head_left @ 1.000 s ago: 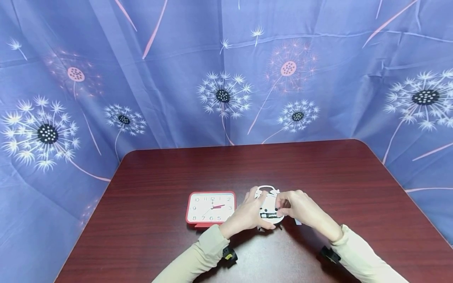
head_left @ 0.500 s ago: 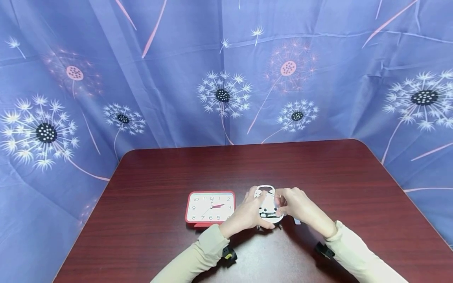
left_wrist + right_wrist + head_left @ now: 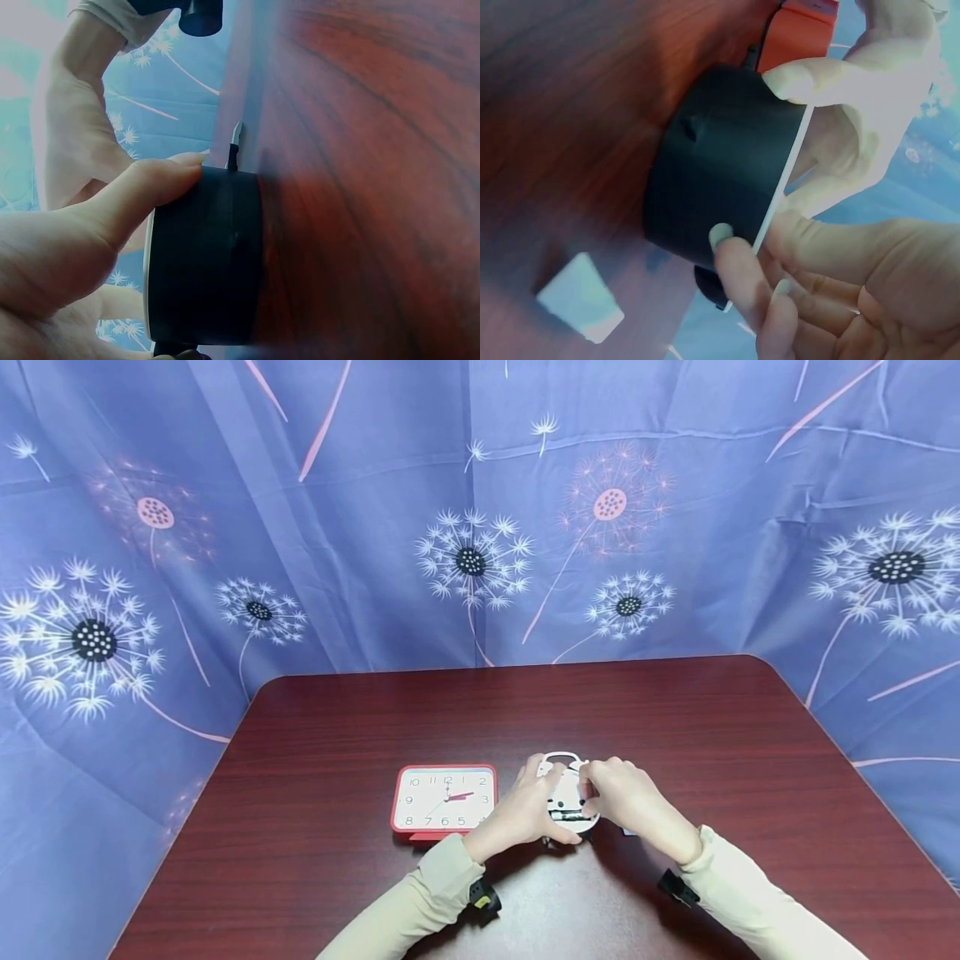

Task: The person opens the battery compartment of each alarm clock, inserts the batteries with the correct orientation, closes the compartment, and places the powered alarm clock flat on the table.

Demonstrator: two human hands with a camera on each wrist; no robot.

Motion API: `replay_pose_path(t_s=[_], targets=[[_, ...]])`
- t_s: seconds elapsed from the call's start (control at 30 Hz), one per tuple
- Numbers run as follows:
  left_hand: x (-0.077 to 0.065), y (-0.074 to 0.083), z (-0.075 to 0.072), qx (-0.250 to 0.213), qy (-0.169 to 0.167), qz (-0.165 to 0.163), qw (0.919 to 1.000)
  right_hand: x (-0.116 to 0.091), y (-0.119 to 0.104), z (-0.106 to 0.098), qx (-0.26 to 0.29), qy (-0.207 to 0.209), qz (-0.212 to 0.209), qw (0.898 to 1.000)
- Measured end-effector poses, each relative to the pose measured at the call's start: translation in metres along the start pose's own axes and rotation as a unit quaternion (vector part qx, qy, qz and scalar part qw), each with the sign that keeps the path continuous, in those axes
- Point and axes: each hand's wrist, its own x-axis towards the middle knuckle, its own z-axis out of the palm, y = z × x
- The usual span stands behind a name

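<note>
A twin-bell alarm clock (image 3: 567,789) lies with its white back up and its black side (image 3: 720,150) down against the table. A battery (image 3: 567,816) shows in the open compartment across its back. My left hand (image 3: 522,810) grips the clock from the left, thumb on the near edge and fingers spread over the back. From the right, my right hand (image 3: 630,797) bends over the clock, thumb by the battery's right end. In the right wrist view, one right fingertip (image 3: 721,234) touches the black side while the thumb meets the back. Whether it pinches the battery is hidden.
A red rectangular clock (image 3: 445,799) with a white dial stands just left of my left hand. Beside the alarm clock, a small white piece (image 3: 583,300) lies on the dark wood table (image 3: 337,727). A blue patterned cloth (image 3: 375,527) hangs behind the table.
My right hand has shifted slightly left over the alarm clock's back, and its forearm has moved inward. The left hand keeps its hold, and the alarm clock stays nearly in place.
</note>
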Motion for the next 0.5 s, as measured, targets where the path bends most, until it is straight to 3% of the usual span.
replay_pose_path(t_s=[0.5], targets=[[0.0006,-0.0010,0.0025,-0.005,0.004,-0.007,1.0000,0.0075,-0.0084,-0.0034,-0.035,-0.043,0.044,0.997]])
